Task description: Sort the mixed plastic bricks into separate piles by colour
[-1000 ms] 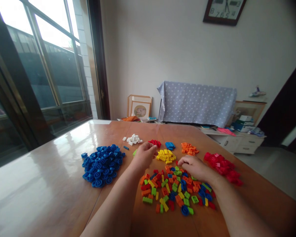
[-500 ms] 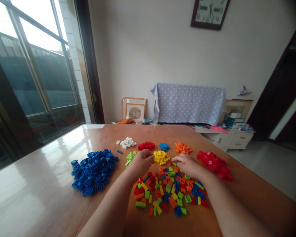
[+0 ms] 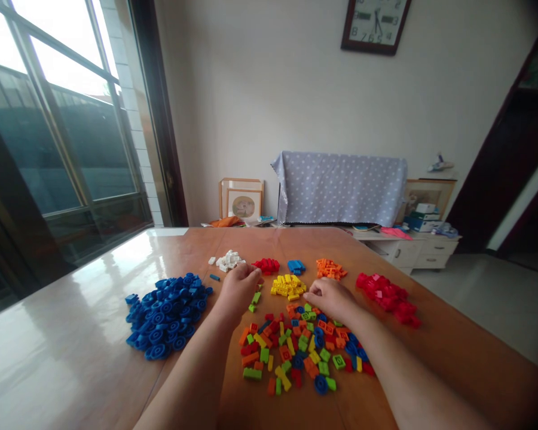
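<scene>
My left hand point(image 3: 238, 291) is over the light green brick pile point(image 3: 256, 297), covering most of it. Its fingers are pinched together beside the red brick pile point(image 3: 266, 266); anything between them is hidden. Just right of the yellow brick pile point(image 3: 289, 286), my right hand point(image 3: 332, 296) is low over the table with thumb and fingers closed together. I cannot make out what it holds. Nearer to me, between my forearms, lies a mixed heap of red, orange, green, yellow and blue bricks point(image 3: 291, 346).
A big pile of blue pieces point(image 3: 165, 316) lies to the left. White bricks point(image 3: 229, 260), blue bricks point(image 3: 296, 267) and orange bricks point(image 3: 330, 269) form small piles farther back. Pinkish-red pieces point(image 3: 388, 295) lie near the right edge of the wooden table point(image 3: 94, 334).
My left hand has moved left and slightly away from me, off the near side of the red pile. My right hand has shifted slightly left, closer to the yellow bricks. The view has shifted slightly.
</scene>
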Available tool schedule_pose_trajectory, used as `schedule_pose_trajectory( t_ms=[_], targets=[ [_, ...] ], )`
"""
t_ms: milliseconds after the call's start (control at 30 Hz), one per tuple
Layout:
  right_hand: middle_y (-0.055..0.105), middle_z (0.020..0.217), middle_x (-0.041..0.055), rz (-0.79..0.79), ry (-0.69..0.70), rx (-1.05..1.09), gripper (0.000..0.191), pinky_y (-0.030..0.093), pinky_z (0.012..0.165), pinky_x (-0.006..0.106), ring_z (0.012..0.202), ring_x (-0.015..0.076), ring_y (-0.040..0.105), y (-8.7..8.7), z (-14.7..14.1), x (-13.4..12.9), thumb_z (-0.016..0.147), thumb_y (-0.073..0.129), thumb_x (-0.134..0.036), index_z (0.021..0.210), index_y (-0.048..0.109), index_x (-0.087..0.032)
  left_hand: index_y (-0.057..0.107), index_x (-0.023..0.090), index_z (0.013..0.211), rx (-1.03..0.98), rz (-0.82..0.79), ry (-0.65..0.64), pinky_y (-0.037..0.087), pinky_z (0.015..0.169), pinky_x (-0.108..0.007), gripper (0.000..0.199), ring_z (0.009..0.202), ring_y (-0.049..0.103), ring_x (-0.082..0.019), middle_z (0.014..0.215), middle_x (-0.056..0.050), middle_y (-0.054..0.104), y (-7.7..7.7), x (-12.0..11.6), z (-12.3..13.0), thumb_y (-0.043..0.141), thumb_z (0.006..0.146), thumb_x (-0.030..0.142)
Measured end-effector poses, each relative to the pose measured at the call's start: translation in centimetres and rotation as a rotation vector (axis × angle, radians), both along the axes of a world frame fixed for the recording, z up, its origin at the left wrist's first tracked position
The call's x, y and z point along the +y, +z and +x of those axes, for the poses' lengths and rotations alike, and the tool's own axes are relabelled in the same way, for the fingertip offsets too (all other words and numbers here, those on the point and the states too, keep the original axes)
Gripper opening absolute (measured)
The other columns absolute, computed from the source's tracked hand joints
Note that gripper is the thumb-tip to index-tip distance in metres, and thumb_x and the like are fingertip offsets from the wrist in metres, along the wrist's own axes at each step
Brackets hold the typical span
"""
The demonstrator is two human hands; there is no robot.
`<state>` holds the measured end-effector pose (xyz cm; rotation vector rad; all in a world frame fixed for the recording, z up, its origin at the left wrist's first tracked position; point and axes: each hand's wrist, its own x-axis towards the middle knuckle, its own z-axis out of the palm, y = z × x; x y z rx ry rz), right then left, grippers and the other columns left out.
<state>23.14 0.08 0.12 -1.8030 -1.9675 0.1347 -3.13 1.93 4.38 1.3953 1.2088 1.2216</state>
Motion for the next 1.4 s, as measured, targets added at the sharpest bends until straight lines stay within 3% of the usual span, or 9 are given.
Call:
schedule_pose_trajectory(
  t_ms=[233, 467, 633, 900, 1067, 1400],
  targets=[
    [0.068, 0.082, 0.0026, -0.029, 0.007, -0.016, 0.011, 0.035, 0.065, 0.024, 0.077, 0.0157, 0.058, -0.4, -0.3, 0.5, 0.077, 0.062, -0.027, 0.071, 0.07, -0.021, 0.062, 0.017, 0.075, -0.164, -0.025, 0.093, 0.041, 0.057, -0.025, 0.035, 0.062, 0.059, -0.016, 0.068, -0.004, 0.067, 0.7, 0.0, -0.7, 0.074, 0.069, 0.049],
    [0.067, 0.078, 0.0004, 0.099, 0.01, 0.14, 0.014, 0.037, 0.064, 0.025, 0.073, 0.0159, 0.059, 0.1, -0.2, -0.3, 0.083, 0.056, -0.03, 0.079, 0.067, -0.022, 0.065, 0.016, 0.083, -0.415, -0.096, 0.196, 0.038, 0.054, -0.022, 0.034, 0.06, 0.06, -0.014, 0.072, -0.005, 0.068, 0.2, 1.2, -1.9, 0.077, 0.064, 0.042],
    [0.068, 0.08, 0.0002, 0.17, 0.049, 0.165, 0.015, 0.039, 0.067, 0.026, 0.077, 0.0174, 0.061, 1.5, -1.8, -1.1, 0.085, 0.054, -0.032, 0.081, 0.065, -0.023, 0.063, 0.016, 0.088, -0.629, -0.192, 0.252, 0.036, 0.051, -0.02, 0.032, 0.057, 0.058, -0.01, 0.076, -0.004, 0.068, -0.3, 2.2, -3.1, 0.075, 0.064, 0.034],
    [0.07, 0.082, 0.0012, 0.097, 0.121, 0.091, 0.016, 0.04, 0.066, 0.025, 0.075, 0.0175, 0.061, 4.2, -3.9, -1.5, 0.085, 0.054, -0.033, 0.083, 0.067, -0.023, 0.06, 0.017, 0.086, -0.851, -0.304, 0.283, 0.034, 0.049, -0.019, 0.023, 0.053, 0.056, -0.008, 0.073, -0.001, 0.067, 0.4, 2.2, -4.0, 0.07, 0.069, 0.029],
    [0.072, 0.078, 0.0007, 0.038, 0.103, 0.084, 0.018, 0.038, 0.062, 0.024, 0.07, 0.0161, 0.061, 4.4, -5.4, 1.8, 0.084, 0.055, -0.034, 0.082, 0.069, -0.023, 0.061, 0.017, 0.086, -0.913, -0.316, 0.288, 0.035, 0.049, -0.019, 0.022, 0.053, 0.058, -0.009, 0.072, -0.002, 0.067, 0.6, 2.0, -4.1, 0.07, 0.07, 0.027],
    [0.069, 0.066, 0.0014, -0.06, -0.116, 0.072, 0.017, 0.034, 0.056, 0.024, 0.061, 0.0148, 0.059, 2.7, -10.2, 11.9, 0.077, 0.064, -0.037, 0.072, 0.07, -0.022, 0.062, 0.017, 0.09, -0.926, -0.353, 0.279, 0.036, 0.049, -0.02, 0.024, 0.052, 0.06, -0.012, 0.067, -0.002, 0.067, 0.1, 2.4, -4.3, 0.069, 0.07, 0.029]
  ],
)
